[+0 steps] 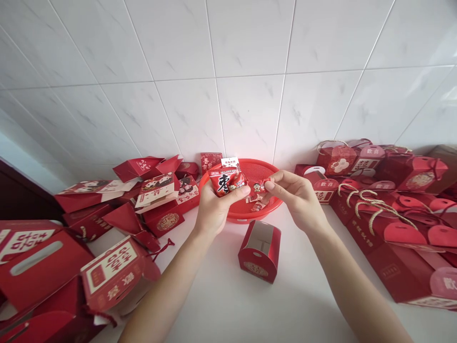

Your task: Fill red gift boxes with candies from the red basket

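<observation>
My left hand (214, 207) is closed around a red snack packet (222, 182) with a large black character on it. Other small red wrapped pieces seem to be bunched in that hand, partly hidden by the thumb. Between finger and thumb, my right hand (298, 197) pinches the end of a small red wrapped candy (257, 186), close to the left thumb. Both hands are above a red plastic basket (239, 216), where a few wrapped candies (257, 206) lie. In front of the basket stands a small red gift box (260, 250) with an arched top and a pale panel.
Red gift boxes (117, 271) are piled on the left, some of them unfolded or tilted. More boxes (392, 238) with rope handles crowd the right side. A tiled wall (246, 114) rises behind the white table (228, 305).
</observation>
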A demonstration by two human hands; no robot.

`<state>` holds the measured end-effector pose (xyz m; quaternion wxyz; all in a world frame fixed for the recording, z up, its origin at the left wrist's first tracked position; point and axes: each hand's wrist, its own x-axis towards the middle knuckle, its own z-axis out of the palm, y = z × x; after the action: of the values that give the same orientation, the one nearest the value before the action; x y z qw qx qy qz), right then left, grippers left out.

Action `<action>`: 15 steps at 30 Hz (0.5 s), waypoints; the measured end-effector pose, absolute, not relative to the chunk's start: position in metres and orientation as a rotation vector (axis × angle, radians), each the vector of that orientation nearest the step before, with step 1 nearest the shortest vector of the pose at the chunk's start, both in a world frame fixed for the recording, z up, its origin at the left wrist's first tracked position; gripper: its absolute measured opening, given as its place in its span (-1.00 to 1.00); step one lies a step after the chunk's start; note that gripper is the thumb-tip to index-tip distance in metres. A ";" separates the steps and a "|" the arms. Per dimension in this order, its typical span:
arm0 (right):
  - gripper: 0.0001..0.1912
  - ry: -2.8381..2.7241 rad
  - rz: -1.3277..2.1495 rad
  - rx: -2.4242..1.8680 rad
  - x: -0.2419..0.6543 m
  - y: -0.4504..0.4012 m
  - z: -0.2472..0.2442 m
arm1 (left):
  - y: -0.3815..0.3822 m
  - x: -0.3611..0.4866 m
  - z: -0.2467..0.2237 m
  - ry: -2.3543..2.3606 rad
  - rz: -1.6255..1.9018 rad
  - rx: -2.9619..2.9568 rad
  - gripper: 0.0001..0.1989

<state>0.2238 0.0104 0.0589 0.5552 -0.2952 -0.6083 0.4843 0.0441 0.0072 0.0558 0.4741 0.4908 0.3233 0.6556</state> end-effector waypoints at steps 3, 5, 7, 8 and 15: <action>-0.68 -1.436 1.130 -0.689 0.225 0.011 0.058 | 0.008 0.044 0.057 0.740 1.619 1.172 -0.72; -0.68 -1.440 1.126 -0.685 0.224 0.011 0.058 | 0.008 0.044 0.058 0.720 1.620 1.179 -0.73; -0.68 -1.448 1.118 -0.696 0.223 0.009 0.059 | 0.008 0.044 0.057 0.728 1.614 1.209 -0.74; -0.67 -1.450 1.115 -0.704 0.223 0.009 0.059 | 0.008 0.044 0.057 0.738 1.612 1.225 -0.74; -0.73 -1.452 1.251 -0.650 0.224 0.012 0.055 | 0.007 0.045 0.057 0.753 1.637 1.204 -0.74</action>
<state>0.2237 0.0117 0.0553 0.5304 -0.2722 -0.6082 0.5241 0.0453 0.0067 0.0574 0.4682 0.4910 0.3072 0.6674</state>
